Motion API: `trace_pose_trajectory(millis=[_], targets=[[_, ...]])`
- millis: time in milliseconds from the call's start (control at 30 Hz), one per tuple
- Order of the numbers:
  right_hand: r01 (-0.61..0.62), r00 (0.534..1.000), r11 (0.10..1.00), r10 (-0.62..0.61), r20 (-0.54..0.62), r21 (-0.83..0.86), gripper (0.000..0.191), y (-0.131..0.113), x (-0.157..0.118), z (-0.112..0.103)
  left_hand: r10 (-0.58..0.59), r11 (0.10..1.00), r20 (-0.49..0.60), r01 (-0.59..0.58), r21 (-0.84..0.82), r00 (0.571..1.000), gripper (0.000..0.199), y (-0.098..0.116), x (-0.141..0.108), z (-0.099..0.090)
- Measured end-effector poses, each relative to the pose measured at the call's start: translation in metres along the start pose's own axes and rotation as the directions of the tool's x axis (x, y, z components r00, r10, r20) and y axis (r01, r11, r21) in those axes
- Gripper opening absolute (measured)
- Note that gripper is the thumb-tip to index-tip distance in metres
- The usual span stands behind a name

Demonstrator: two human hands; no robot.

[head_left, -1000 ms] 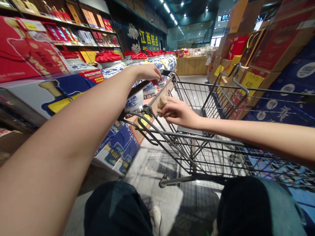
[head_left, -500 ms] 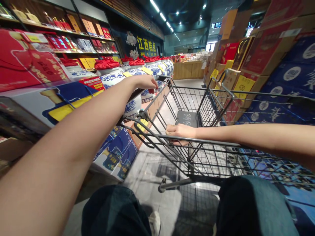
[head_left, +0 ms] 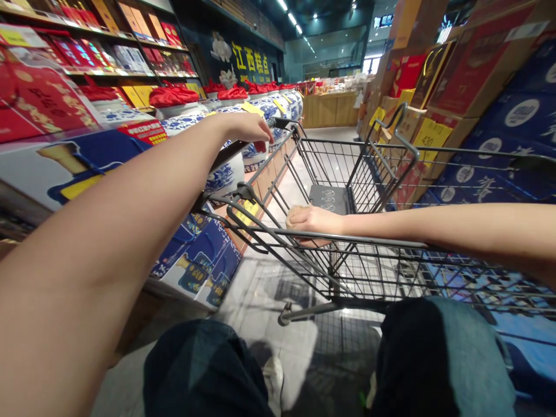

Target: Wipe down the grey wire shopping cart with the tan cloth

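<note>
Since the last view, a small tan packet [head_left: 296,215] has come back into sight, cupped in the half-closed right hand [head_left: 315,221] just above the near rail of the wire shopping cart [head_left: 369,240]. The left hand [head_left: 245,127] curls over its far rim (blue-and-white porcelain jars [head_left: 269,110] stand just beside it).

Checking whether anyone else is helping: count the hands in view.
2. The left hand is at the far end of the wire shopping cart; the right hand is inside it, on a tan item. Others may be hidden.
</note>
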State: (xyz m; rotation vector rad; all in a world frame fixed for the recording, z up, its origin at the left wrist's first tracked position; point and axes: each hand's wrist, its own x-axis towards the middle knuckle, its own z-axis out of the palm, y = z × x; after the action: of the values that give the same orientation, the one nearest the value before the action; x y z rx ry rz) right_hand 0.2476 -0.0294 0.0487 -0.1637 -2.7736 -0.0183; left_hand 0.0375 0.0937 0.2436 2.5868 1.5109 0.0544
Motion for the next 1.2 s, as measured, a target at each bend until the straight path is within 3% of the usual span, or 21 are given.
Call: trace_pose_trajectory(millis=[100, 167, 233, 300, 367, 433, 533, 633, 733, 833, 900, 1100, 1200], targets=[[-0.007, 1.000, 0.999, 0.006, 0.029, 0.034, 0.016, -0.002, 0.002, -0.002, 0.007, 1.000, -0.010, -0.007, 0.004, 1.000, 0.038, 0.002, -0.002, 0.000], [-0.072, 0.993, 0.988, 0.084, -0.084, 0.137, 0.013, -0.006, 0.013, -0.013, 0.005, 1.000, -0.019, -0.004, 0.008, 1.000, 0.036, 0.002, -0.004, -0.001], [-0.142, 0.939, 0.961, 0.207, -0.276, 0.236, 0.015, -0.011, 0.028, -0.027, 0.005, 1.000, -0.030, -0.005, 0.017, 1.000, 0.034, 0.003, -0.005, -0.001], [-0.176, 0.850, 0.946, 0.286, -0.443, 0.274, 0.019, -0.017, 0.040, -0.038, 0.012, 1.000, -0.036, -0.011, 0.021, 0.999, 0.031, 0.004, -0.006, -0.001], [-0.168, 0.814, 0.952, 0.281, -0.509, 0.257, 0.018, -0.022, 0.046, -0.042, 0.009, 1.000, -0.029, -0.008, 0.013, 1.000, 0.032, 0.004, -0.005, 0.000], [-0.103, 0.853, 0.965, 0.210, -0.478, 0.241, 0.015, -0.024, 0.044, -0.037, 0.005, 1.000, -0.026, -0.004, 0.009, 1.000, 0.035, 0.004, -0.004, 0.000], [-0.013, 0.949, 0.970, 0.089, -0.304, 0.241, 0.021, -0.021, 0.031, -0.024, 0.011, 1.000, -0.017, -0.010, 0.026, 1.000, 0.039, 0.002, -0.002, 0.001], [-0.017, 0.985, 0.973, 0.056, -0.166, 0.230, 0.028, -0.019, 0.025, -0.020, 0.004, 1.000, 0.002, -0.004, 0.021, 1.000, 0.041, 0.001, -0.002, 0.002], [-0.032, 0.974, 0.970, 0.084, -0.211, 0.239, 0.021, -0.022, 0.032, -0.029, 0.002, 1.000, -0.006, -0.002, -0.003, 1.000, 0.040, -0.001, -0.002, 0.003], [-0.088, 0.898, 0.965, 0.184, -0.401, 0.245, 0.014, -0.028, 0.042, -0.038, -0.006, 1.000, -0.017, 0.006, -0.015, 1.000, 0.036, -0.001, -0.001, 0.003], [-0.104, 0.876, 0.962, 0.209, -0.434, 0.253, 0.016, -0.031, 0.045, -0.040, -0.008, 1.000, -0.016, 0.008, -0.008, 1.000, 0.033, 0.001, -0.001, 0.003], [-0.127, 0.956, 0.947, 0.196, -0.220, 0.294, 0.016, -0.029, 0.035, -0.035, -0.005, 1.000, -0.012, 0.005, 0.025, 1.000, 0.031, 0.003, -0.004, 0.003], [-0.092, 0.952, 0.963, 0.159, -0.260, 0.252, 0.014, -0.030, 0.039, -0.040, -0.008, 1.000, 0.003, 0.008, 0.007, 1.000, 0.036, 0.002, -0.004, 0.003]])
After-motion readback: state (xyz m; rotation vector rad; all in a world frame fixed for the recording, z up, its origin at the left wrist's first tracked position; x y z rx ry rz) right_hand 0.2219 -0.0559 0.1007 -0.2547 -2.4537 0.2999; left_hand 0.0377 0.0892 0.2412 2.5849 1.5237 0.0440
